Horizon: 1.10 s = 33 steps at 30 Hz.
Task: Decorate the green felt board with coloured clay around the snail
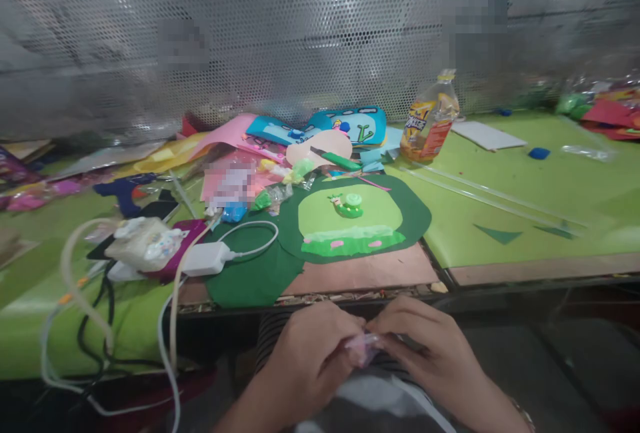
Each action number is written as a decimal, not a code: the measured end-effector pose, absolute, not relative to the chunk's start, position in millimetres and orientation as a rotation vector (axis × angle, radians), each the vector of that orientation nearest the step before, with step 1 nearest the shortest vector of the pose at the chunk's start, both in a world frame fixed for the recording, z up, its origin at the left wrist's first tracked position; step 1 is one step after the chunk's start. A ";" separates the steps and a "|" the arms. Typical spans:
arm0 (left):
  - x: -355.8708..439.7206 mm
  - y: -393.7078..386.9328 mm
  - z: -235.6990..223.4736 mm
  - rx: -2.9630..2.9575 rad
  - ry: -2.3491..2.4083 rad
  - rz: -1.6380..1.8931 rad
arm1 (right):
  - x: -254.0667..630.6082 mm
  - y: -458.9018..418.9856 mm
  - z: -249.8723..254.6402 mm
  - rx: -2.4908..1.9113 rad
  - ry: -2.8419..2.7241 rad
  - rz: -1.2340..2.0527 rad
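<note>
Pink wrapper [363, 348], dark green paper [419, 214], pale green oval [316, 214], lime tabletop [595, 190], dark striped clothing [269, 334]

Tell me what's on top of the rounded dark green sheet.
A light green patch, a green snail figure and a green strip with pink spots; a thin pink strip lies near the far edge. Whatever these cover is hidden.

Across the table from me, right of centre, stands a clear plastic bottle [444, 105] with the only sizeable lettering I can see. Its yellow front label [419, 120] carries a slanted brand name in bold, light letters with dark edging; a "Z" seems to stand near the end, but I can't read the whole word for certain. The red panel [437, 138] beside it bears pale print, too small and blurred for me to make out.
</note>
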<state>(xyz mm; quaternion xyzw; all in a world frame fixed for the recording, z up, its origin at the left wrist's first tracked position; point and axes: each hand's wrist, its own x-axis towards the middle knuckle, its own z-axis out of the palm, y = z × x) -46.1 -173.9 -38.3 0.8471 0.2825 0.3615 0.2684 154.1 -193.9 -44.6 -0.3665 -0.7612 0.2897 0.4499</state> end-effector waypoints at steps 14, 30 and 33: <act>-50.0 -169.8 -45.8 2.466 0.815 1.003 | 144.2 -189.6 -37.9 -0.926 -1.869 0.755; -52.6 -174.7 -46.0 2.635 0.812 1.026 | 139.9 -190.7 -47.1 -0.922 -1.956 0.685; -53.9 -175.3 -46.0 2.613 0.806 1.024 | 138.3 -190.5 -51.1 -0.893 -1.960 0.635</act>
